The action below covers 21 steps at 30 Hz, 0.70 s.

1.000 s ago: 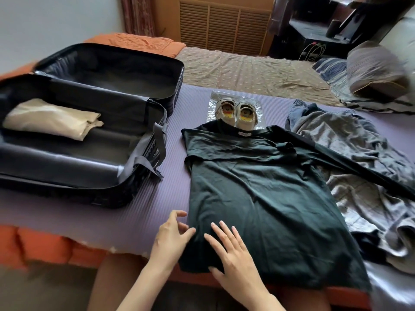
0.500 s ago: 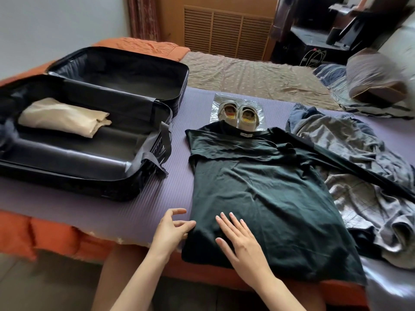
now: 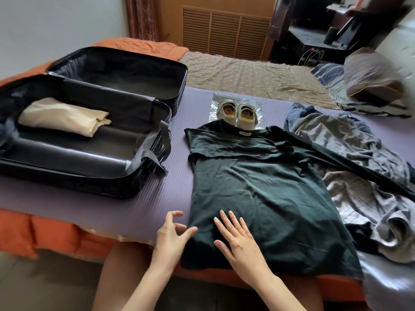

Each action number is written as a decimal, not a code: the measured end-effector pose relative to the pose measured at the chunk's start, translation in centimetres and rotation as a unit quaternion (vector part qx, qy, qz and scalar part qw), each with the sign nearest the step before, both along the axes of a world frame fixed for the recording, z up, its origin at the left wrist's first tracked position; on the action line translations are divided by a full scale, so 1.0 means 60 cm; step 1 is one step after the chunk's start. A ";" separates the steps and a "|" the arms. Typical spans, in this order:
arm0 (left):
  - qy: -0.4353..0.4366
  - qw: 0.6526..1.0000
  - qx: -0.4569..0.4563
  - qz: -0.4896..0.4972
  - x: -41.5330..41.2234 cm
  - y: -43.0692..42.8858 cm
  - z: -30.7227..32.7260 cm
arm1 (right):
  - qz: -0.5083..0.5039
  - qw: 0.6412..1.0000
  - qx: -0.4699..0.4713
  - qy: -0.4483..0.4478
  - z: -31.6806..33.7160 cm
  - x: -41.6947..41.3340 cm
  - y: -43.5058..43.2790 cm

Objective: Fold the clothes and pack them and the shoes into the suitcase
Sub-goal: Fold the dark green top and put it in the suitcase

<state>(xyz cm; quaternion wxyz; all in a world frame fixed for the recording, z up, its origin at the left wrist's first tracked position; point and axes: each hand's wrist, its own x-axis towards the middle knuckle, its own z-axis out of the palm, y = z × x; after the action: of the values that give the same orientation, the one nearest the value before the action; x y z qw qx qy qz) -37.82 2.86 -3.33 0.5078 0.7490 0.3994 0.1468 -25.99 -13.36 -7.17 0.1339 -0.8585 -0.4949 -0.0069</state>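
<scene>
A dark green T-shirt (image 3: 258,187) lies flat on the purple mat, its left side folded in and one sleeve stretched out to the right. My right hand (image 3: 240,243) rests flat on its lower part, fingers straight. At the shirt's lower left edge my left hand (image 3: 171,237) hovers with fingers spread, its thumb touching the cloth. An open black suitcase (image 3: 143,185) lies to the left with a folded cream garment (image 3: 62,116) inside. A pair of small pale shoes (image 3: 237,112) sits on a clear plastic bag beyond the shirt's collar.
A heap of grey and blue clothes (image 3: 359,176) lies right of the shirt, partly under its sleeve. The purple mat (image 3: 112,209) covers the bed's near part, over an orange blanket (image 3: 45,234). A pillow (image 3: 372,75) sits at the far right.
Both hands have shifted slightly along the shirt's lower left part. My left hand has opened its fingers wider. The shirt lies the same way.
</scene>
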 end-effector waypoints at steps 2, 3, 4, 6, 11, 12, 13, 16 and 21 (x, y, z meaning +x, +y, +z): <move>0.013 1.000 0.004 -0.020 -0.003 -0.005 -0.002 | -0.006 1.000 0.009 0.008 -0.001 -0.004 -0.003; 0.019 0.999 0.008 -0.027 -0.008 -0.007 -0.003 | -0.007 1.000 0.006 0.007 -0.002 -0.007 -0.005; 0.026 0.999 0.025 -0.031 -0.013 -0.008 -0.006 | -0.004 1.000 -0.003 0.001 -0.002 -0.010 -0.008; 0.042 0.994 0.092 -0.034 -0.025 -0.010 -0.009 | 0.004 1.000 -0.024 -0.010 -0.005 -0.012 -0.013; -0.008 0.962 0.273 -0.025 -0.011 -0.015 -0.015 | 0.005 0.993 0.078 0.092 0.012 0.003 -0.018; -0.031 0.952 0.302 -0.040 0.002 -0.017 -0.014 | -0.006 0.989 0.105 0.107 0.022 0.011 -0.021; -0.048 0.944 0.320 -0.066 0.016 -0.020 -0.013 | -0.019 0.985 0.126 0.112 0.031 0.020 -0.025; -0.044 0.920 0.348 -0.172 0.061 -0.029 -0.020 | -0.060 0.987 0.134 0.067 0.055 0.057 -0.043; 0.081 0.859 0.409 -0.298 0.096 -0.030 -0.057 | -0.150 0.989 -0.002 0.007 0.032 0.122 -0.114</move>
<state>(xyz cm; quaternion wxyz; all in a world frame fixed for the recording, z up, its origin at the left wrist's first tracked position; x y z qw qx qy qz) -32.08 1.03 -6.74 0.1416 0.9817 0.1007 0.0773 -18.66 -20.20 -5.25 0.1325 -0.9235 -0.3595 -0.0200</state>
